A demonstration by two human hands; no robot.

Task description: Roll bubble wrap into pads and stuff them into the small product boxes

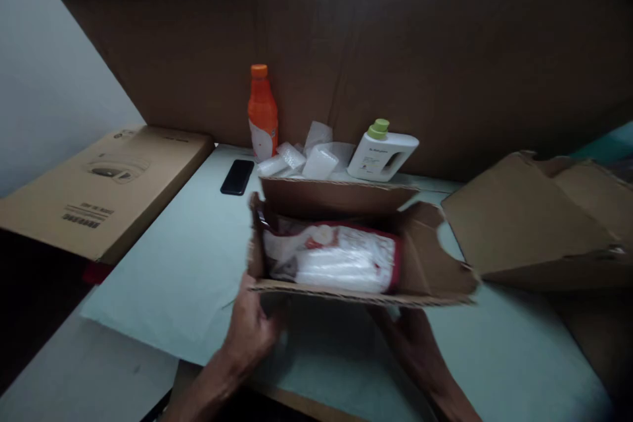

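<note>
An open cardboard box (430, 247) is held tilted in front of me, its inside facing my view. Within it lie a red-and-white printed packet (324, 237) and a clear plastic-wrapped bundle (341, 270); what the wrap contains is not plain. My left hand (252, 320) grips the box at its near left corner. Under the near right side, my right hand (408, 336) supports the box, its fingers partly hidden and blurred. Just beyond the box are crumpled bubble wrap pieces (319, 161) and a white jug with a green cap (380, 155).
An orange bottle (263, 115) stands against a tall cardboard panel (435, 66). A black phone (237, 177) lies on the pale green table covering (198, 257). At left is a flat printed carton (113, 178); another open cardboard box (534, 217) sits at right.
</note>
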